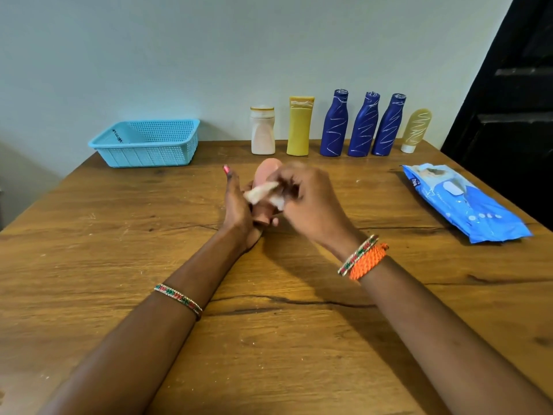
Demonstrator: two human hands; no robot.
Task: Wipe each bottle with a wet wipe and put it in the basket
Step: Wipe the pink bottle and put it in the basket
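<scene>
My left hand (239, 205) grips a pinkish bottle (267, 175) in the middle of the wooden table (119, 265), fingers wrapped round its far side and thumb standing up, with the bottle's rounded end pointing away from me and its narrow neck toward me, just above the tabletop. My right hand (308, 202) pinches a crumpled white wet wipe (260, 191) between curled fingers and holds it against the near-right side of the bottle; the hand is blurred, so I cannot tell exactly how each finger lies. At the far left of the table sits the light blue basket (143, 145), well apart from my hands, and I can see no bottle inside it. Along the far edge, to the right of the basket, six more bottles stand upright in a row against the wall: a white bottle (262, 131), a yellow bottle (299, 127), three dark blue bottles (363, 125) streaked with white lines, and at the right end a small translucent yellowish tube (416, 130) standing on its white cap. To the right, nearer me than the row, a blue pack of wipes (466, 202) lies flat. A beaded bangle circles each of my wrists, and the right one also wears an orange thread band (368, 262).
</scene>
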